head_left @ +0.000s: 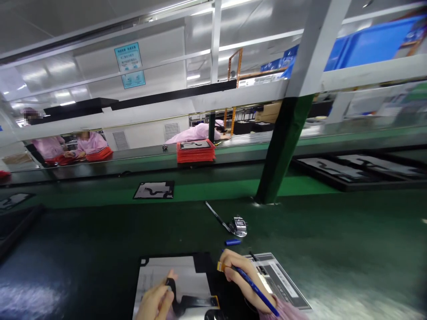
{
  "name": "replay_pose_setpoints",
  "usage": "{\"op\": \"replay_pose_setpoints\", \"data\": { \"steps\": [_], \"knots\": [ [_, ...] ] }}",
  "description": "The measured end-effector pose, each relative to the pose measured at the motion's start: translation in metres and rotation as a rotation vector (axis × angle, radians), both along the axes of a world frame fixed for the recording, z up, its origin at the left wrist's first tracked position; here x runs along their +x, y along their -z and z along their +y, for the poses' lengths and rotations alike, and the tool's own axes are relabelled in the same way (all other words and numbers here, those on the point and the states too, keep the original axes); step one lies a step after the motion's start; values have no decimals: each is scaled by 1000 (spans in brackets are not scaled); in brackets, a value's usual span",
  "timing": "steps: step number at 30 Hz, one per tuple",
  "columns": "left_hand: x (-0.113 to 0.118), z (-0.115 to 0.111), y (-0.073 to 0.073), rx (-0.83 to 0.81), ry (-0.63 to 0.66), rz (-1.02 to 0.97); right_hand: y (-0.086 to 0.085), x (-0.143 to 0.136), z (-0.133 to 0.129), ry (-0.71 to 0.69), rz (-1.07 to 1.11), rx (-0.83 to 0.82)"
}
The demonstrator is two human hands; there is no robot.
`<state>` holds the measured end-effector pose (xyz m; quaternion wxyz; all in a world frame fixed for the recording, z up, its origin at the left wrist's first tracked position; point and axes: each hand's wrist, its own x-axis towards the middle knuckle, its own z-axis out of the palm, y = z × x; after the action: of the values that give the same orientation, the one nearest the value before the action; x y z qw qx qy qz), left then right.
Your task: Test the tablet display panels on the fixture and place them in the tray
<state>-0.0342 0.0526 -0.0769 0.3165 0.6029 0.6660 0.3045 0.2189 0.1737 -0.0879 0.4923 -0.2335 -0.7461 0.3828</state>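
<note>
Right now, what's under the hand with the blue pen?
Under the right hand holding the blue pen lies a dark panel with a small orange tab at the fingers. A grey sheet lies beside it. The hand hides what is directly beneath it.

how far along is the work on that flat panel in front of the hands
Looks done: the flat black and grey panel lies on the dark green bench and the small blue cap is off, beside it. In hand: the right hand holds a blue pen-shaped tool while the left hand touches the black flex strip. Left: more panels lie on the green conveyor belt behind.
</note>
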Motion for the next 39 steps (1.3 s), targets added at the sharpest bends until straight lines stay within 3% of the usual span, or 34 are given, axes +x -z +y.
{"op": "replay_pose_setpoints", "data": {
  "steps": [5, 8, 15, 25, 34, 39],
  "knots": [
    [36, 19, -6, -10, -63, -522, -4, -13, -5, -92, -35, 2],
    [54, 30, -3, -42, -78, -664, -4, -14, -7, -148, -11, 0],
    [72, 41, -3, 112, -151, -590, -4, -14, -10, -198, -2, 4],
    [67, 45, 27, 101, -109, -508, 2, -15, -11, -178, -36, 31],
    [63, 49, 25, -1, -32, -527, 14, -19, -10, -142, -145, 118],
    [68, 46, 25, 22, -17, -494, 12, -20, -12, -152, -222, 103]
  ]
}}
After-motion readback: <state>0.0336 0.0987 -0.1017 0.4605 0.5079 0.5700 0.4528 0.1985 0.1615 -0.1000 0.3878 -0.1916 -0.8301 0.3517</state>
